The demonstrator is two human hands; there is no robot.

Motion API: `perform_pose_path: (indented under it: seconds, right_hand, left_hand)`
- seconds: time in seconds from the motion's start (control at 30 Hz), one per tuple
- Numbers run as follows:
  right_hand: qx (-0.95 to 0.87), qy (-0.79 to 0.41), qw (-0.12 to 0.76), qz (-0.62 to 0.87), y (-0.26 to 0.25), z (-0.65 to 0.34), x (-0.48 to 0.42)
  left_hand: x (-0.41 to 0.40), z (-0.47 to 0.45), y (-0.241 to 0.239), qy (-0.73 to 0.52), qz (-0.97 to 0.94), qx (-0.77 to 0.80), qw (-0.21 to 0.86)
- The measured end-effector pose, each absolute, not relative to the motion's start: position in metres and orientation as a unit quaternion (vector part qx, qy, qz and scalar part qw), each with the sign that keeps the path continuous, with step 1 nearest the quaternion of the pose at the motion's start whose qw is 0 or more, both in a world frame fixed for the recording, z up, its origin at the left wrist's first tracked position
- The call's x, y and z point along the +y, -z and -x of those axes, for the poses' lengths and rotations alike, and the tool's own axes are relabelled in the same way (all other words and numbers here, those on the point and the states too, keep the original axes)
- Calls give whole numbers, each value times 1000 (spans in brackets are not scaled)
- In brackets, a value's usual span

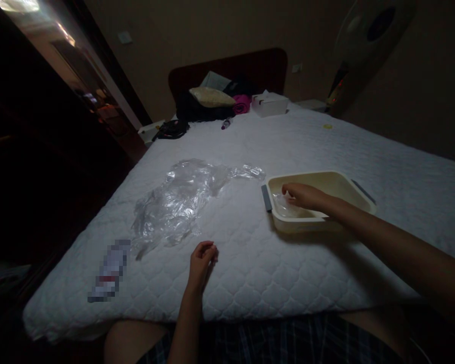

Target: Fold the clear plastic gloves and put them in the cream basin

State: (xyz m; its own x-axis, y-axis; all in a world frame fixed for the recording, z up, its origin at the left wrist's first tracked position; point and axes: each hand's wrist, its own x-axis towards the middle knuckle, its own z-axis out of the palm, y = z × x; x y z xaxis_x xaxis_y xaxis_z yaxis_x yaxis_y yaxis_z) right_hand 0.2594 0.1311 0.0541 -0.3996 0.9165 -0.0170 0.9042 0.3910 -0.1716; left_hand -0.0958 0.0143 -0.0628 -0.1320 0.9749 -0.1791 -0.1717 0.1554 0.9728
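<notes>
Blurred-out item (111, 270) at far left on quilted white bed (250, 283). Beside it, crumpled clear sheeting (182, 194) spread wide. Next, person's left hand (203, 257) near sheeting's lower edge — fingers loosely curled, cannot tell if anything inside. Further right, cream tub (307, 221); clear plastic (284, 206) at its left end. Right hand (303, 196) over tub, fingers bent at plastic — cannot tell whether gripping.
</notes>
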Motion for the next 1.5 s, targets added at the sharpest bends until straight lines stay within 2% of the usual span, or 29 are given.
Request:
perform_pose_path:
  seconds: [0.2,0.43,0.63,0.8,0.97,1.27,1.4,1.5]
  right_hand:
    - [-818,-142,-85,551,-45,-239,140]
    - [-792,-163,-119,576,-33,-230,146]
    - [-795,-201,-99,564,-33,-240,152]
    - [-788,-267,-12,555,-47,-254,157]
    - [-792,-280,67,539,-53,-259,155]
    - [-756,-343,-1,558,-51,-251,144]
    - [-754,-308,5,581,-60,-248,140]
    - [-793,-196,34,576,-73,-241,135]
  left_hand:
    - [14,96,61,-533,-371,534,541]
    - [17,97,64,-536,-376,525,544]
    - [18,97,65,-540,-382,519,541]
    - [17,97,65,-540,-383,515,544]
    - [17,98,67,-544,-384,510,545]
    - [17,97,65,-545,-386,512,541]
    - [16,97,65,-546,-384,512,541]
    - [17,97,65,-546,-387,513,537]
